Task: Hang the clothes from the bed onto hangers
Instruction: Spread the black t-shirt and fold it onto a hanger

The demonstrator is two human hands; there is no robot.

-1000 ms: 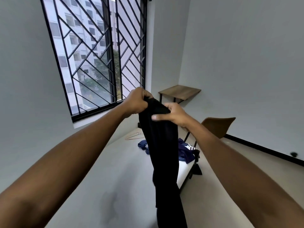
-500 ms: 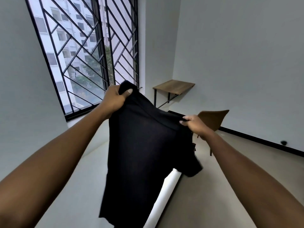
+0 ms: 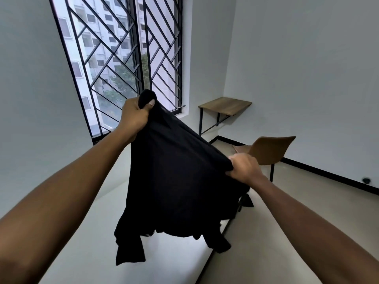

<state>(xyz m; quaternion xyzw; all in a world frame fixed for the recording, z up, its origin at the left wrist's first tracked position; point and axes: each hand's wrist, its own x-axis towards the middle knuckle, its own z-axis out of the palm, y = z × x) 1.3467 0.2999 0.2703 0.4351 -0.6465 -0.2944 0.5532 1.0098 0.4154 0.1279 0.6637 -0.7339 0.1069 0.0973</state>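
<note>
1. The left hand's (image 3: 134,115) fingers (image 3: 131,107) are curled tight round a bunched corner of the black shirt (image 3: 180,181). The thumb is pressed onto the cloth, and a knob of fabric sticks out above the fist.
2. The right hand (image 3: 244,168) grips the opposite corner, with the cloth gathered into its curled fingers. It sits lower than the left hand and nearer the camera.
3. The shirt is soft, matte black knit with no print showing. The edge between the two hands is pulled taut and slopes from upper left down to lower right.
4. From that edge the cloth hangs as a broad, nearly flat sheet, with its long axis running downward. Two sleeve-like flaps dangle at its lower corners.
5. The shirt hangs over the bed (image 3: 86,232), a smooth pale surface, with its lower right part by the bed's right edge. Whether the cloth touches the bed cannot be told.
6. Past the right edge is a beige floor (image 3: 307,191) with a brown moulded chair (image 3: 270,149) on thin dark legs.
7. A wooden wall table (image 3: 225,105) on a black frame stands in the far corner. Next to it is a window with a black diagonal metal grille (image 3: 123,58).
</note>
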